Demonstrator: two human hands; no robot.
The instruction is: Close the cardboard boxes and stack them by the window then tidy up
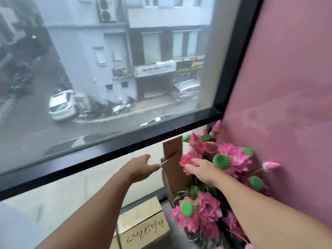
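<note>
A tall open cardboard box [175, 174] stands by the window with one flap raised, and pink artificial flowers [228, 159] spill out of it. My left hand [142, 166] reaches toward the box's near corner, fingers straight, its fingertips at the flap edge. My right hand [203, 170] lies flat with straight fingers against the flowers at the box's opening. A closed cardboard box [143, 223] with handwriting on its side sits on the floor below, under my left forearm.
A large window [107, 69] with a black frame [111, 150] fills the view ahead. A pink padded wall panel [287, 87] rises on the right, close behind the flowers. The pale wall below the sill runs left.
</note>
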